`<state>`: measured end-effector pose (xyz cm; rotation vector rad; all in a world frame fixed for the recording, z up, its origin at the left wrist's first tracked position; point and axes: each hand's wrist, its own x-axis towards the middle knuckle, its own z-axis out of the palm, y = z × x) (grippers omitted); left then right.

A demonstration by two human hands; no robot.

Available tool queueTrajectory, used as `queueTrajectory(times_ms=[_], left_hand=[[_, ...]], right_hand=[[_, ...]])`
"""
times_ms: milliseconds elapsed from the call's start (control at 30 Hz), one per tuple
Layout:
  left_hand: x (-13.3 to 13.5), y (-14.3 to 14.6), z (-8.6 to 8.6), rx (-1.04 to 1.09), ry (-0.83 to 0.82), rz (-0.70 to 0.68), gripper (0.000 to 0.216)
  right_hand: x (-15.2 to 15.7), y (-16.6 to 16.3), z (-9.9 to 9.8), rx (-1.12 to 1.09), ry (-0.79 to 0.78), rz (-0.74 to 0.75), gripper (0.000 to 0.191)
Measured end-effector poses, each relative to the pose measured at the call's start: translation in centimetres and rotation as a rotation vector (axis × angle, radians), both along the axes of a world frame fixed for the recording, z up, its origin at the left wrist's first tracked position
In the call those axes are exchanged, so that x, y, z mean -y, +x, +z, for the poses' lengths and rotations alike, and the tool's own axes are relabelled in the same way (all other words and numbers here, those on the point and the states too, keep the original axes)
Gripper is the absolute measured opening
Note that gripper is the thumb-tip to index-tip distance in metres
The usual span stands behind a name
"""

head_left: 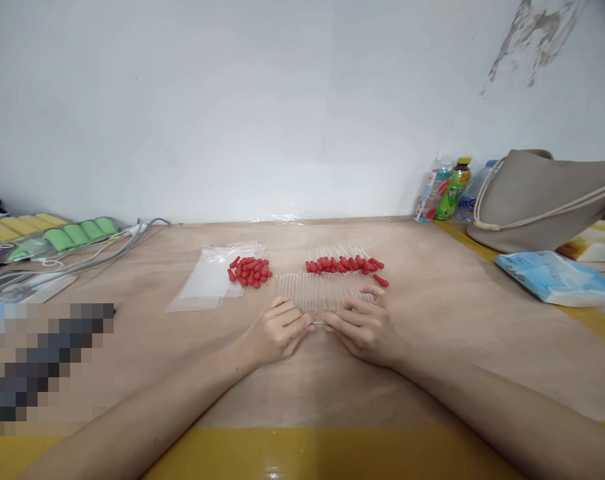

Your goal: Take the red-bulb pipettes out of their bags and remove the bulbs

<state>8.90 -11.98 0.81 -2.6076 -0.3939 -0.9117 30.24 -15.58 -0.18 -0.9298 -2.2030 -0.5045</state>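
Head view of a tan wooden counter (432, 347) against a white wall. At far left lie yellow and green foam rolls (57, 233) and grey cables (122, 243). Next come flat clear plastic bags (205, 280), with a loose pile of small red rubber caps (250, 270) at their right edge. At centre, a row of thin clear glass tubes (322, 290) lies side by side, each tube's long axis pointing away from the person. A second cluster of red caps (345, 265) sits along its far edge. The left hand (277, 331) and right hand (365, 330) rest at the row's near edge, equally close. Their fingers are curled closed, tips almost meeting. Whether they pinch a single tube is too faint to tell. At right stand drink bottles (450, 190), a beige fabric bag (537, 200) and a blue packet (557, 277).
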Motion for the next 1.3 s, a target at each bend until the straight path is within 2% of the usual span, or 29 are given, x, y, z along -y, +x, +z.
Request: queueTrajectory(times_ms=[167, 433, 567, 667, 733, 867, 1000, 1200, 1300], left_hand=[[0.1, -0.2, 0.0, 0.015, -0.044, 0.001, 0.011], [0.3, -0.5, 0.1, 0.026, -0.082, 0.015, 0.014], [-0.9, -2.2, -0.1, 0.117, -0.103, 0.125, 0.011], [-2.5, -3.9, 0.0, 0.277, -0.229, 0.331, 0.019], [-3.5, -4.7, 0.0, 0.32, -0.281, 0.41, 0.027], [-4.5, -5.1, -0.2, 0.311, -0.276, 0.458, 0.031], [-4.7, -5.2, -0.3, 0.293, -0.272, 0.509, 0.019], [-5.2, -5.1, -0.6, 0.267, -0.229, 0.488, 0.015], [-5.2, -4.8, -0.8, 0.278, -0.241, 0.479, 0.015]], right_hand=[[0.1, 0.4, -0.2, 0.023, 0.062, 0.003, 0.017], [0.2, 1.3, -0.4, 0.051, 0.011, 0.029, 0.026], [-0.4, 2.8, 0.0, -0.06, 0.031, -0.054, 0.022], [-1.7, 4.6, 0.5, -0.281, -0.045, -0.152, 0.022], [-2.7, 5.5, 0.7, -0.388, -0.119, -0.204, 0.026], [-4.1, 6.9, 0.6, -0.388, -0.188, -0.321, 0.031], [-4.6, 7.8, 0.2, -0.37, -0.247, -0.373, 0.03], [-4.6, 8.6, 0.4, -0.544, -0.408, -0.471, 0.018], [-4.7, 8.7, 0.4, -0.519, -0.426, -0.469, 0.017]])
